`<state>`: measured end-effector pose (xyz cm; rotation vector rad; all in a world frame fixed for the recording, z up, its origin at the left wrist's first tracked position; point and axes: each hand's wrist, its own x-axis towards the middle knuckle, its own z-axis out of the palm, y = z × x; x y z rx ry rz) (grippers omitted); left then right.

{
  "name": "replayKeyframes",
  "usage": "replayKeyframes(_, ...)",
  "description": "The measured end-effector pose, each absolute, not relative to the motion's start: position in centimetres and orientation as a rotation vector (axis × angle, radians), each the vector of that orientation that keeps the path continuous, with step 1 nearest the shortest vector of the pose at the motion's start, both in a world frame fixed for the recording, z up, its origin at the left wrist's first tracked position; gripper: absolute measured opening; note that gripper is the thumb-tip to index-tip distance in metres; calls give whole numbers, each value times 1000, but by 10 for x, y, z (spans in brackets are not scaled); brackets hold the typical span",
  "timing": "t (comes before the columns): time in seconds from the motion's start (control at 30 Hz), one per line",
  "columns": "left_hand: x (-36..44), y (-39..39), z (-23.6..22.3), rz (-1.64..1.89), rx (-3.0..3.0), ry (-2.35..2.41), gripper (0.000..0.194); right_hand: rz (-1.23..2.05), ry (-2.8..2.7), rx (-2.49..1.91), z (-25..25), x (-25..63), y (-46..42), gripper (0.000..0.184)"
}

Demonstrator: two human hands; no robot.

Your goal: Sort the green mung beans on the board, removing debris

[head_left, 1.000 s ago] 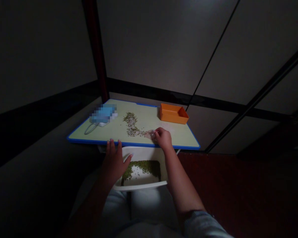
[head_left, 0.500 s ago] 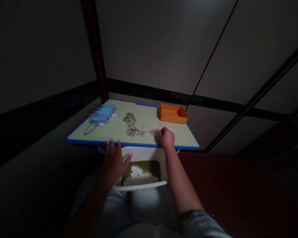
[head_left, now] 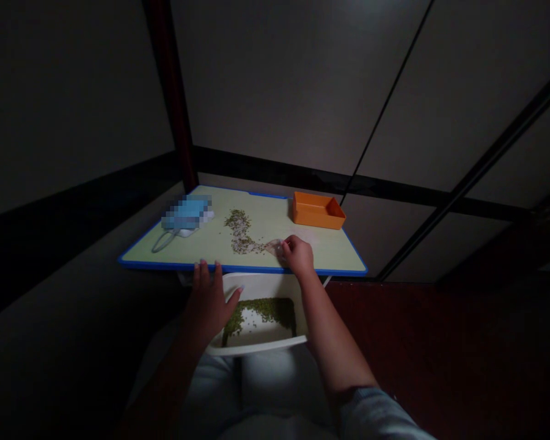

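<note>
"Left side of the tabletop (head_left: 275, 214)?"
"One blue item (head_left: 187, 209), pixelated, identity undetermined. A pale looped cord (head_left: 164, 241) lies beside it."
"Far right?"
"One orange open-topped box (head_left: 318, 217), resting near the rear edge."
"Surroundings?"
"Pale wall panels (head_left: 284, 79) behind, crossed by a dark band (head_left: 275, 167). Dark red post (head_left: 168, 79) toward the left; reddish floor (head_left: 394, 342), lower right."

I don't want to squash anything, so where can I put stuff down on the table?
The tabletop is bare between the scattered bits and the orange tray, and between the right hand and the blue right edge. It's crowded at the left, with the blurred blue thing and a loop, and along the bits up to the right hand.
</note>
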<state>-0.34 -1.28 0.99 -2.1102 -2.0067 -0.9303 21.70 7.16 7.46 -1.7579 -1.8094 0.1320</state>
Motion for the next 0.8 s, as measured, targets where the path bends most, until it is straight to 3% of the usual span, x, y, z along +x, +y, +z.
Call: replayKeyframes(0.8, -4, -13, 10, -891, -2117, -2006, 78, 84, -1647, -1958, 75, 227, 77, 25)
